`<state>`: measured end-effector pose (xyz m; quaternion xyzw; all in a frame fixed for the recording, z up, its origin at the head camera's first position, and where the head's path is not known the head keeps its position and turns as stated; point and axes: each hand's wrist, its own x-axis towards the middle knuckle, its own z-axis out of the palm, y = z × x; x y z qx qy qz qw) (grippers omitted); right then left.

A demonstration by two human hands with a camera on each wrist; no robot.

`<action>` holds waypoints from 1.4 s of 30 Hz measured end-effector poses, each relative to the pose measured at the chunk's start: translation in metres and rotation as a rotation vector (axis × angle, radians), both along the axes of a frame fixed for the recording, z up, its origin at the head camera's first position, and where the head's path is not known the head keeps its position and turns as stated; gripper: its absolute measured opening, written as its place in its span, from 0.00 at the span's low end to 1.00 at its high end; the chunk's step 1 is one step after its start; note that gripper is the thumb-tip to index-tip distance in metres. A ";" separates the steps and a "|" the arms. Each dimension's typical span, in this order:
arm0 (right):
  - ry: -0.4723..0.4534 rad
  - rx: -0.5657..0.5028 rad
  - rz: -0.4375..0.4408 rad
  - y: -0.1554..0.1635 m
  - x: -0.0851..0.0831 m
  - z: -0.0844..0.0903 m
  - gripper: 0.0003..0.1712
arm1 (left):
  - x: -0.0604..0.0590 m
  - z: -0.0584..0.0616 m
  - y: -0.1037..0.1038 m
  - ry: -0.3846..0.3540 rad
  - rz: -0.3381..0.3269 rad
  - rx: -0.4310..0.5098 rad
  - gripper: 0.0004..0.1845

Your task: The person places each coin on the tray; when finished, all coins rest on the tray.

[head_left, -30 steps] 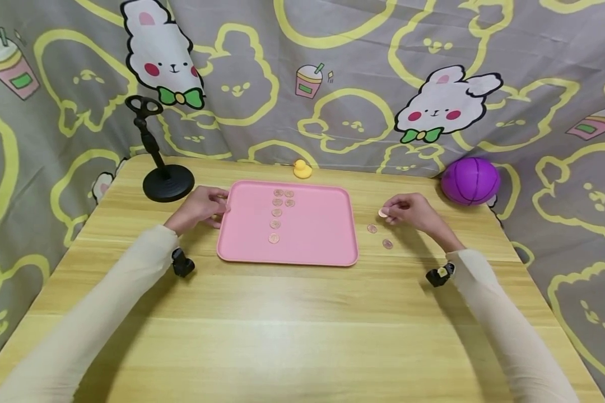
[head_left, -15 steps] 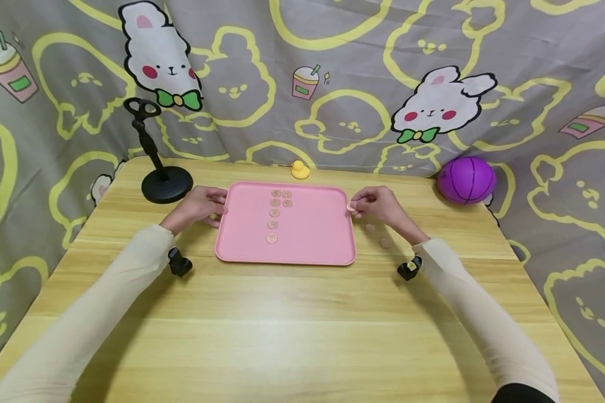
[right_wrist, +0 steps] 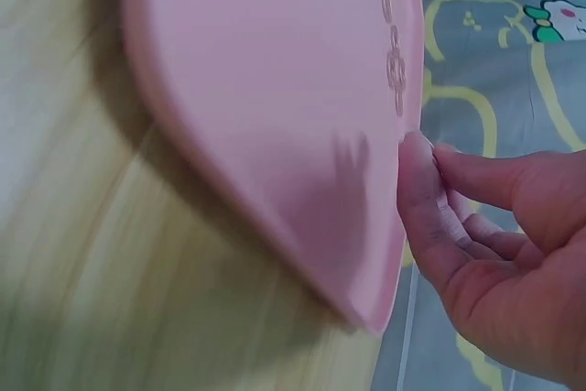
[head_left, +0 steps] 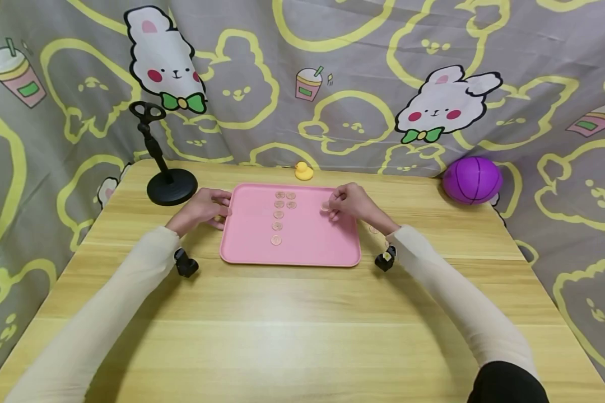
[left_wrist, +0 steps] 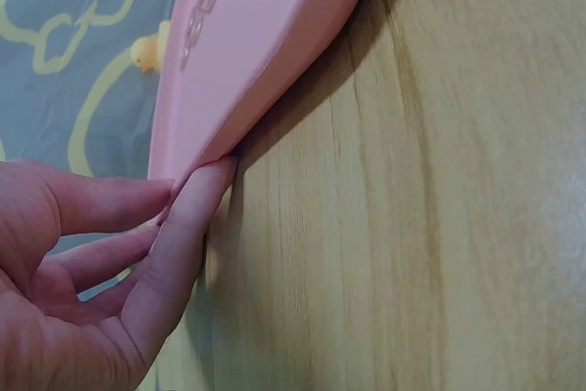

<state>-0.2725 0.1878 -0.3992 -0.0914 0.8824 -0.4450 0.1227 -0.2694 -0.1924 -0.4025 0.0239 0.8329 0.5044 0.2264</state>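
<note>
Hovering over the right part of the pink tray (head_left: 302, 246), in the centre of the head view, the right hand (head_left: 350, 202) pinches a single coin (head_left: 325, 206) between thumb and fingertips, just above the tray floor. The coin does not yet look set down (in the right wrist view the fingertips (right_wrist: 417, 180) close together, but the coin itself is too small to make out).

The left hand (head_left: 201, 207) rests against the tray's left rim, fingers straight and pressed to the edge, holding nothing; the left wrist view shows a fingertip (left_wrist: 197, 203) touching the underside of the rim.

As for progress: six placed coins (head_left: 279, 214) already lie on the tray left of centre, a column running down with a second short one beside it at the top. On the table (head_left: 302, 324), just right of the tray and partly hidden behind the right wrist, loose coins (head_left: 373, 229) are visible; I cannot count them surely. So the work looks well past halfway, with the held coin and those few left.
</note>
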 end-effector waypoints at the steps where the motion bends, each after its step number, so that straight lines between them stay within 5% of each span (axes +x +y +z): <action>1: -0.006 -0.006 0.004 -0.003 0.000 0.000 0.08 | 0.000 0.000 0.001 0.000 0.000 -0.001 0.32; 16: -0.225 -0.214 0.029 -0.049 -0.007 -0.007 0.09 | -0.002 0.002 0.000 -0.009 -0.008 -0.001 0.32; 25: -0.214 -0.305 0.012 -0.063 -0.005 -0.015 0.07 | -0.002 0.001 -0.001 -0.008 -0.017 -0.004 0.33; 42: -0.131 -0.128 -0.030 -0.077 -0.002 -0.016 0.03 | -0.002 -0.001 -0.001 -0.017 -0.012 0.005 0.33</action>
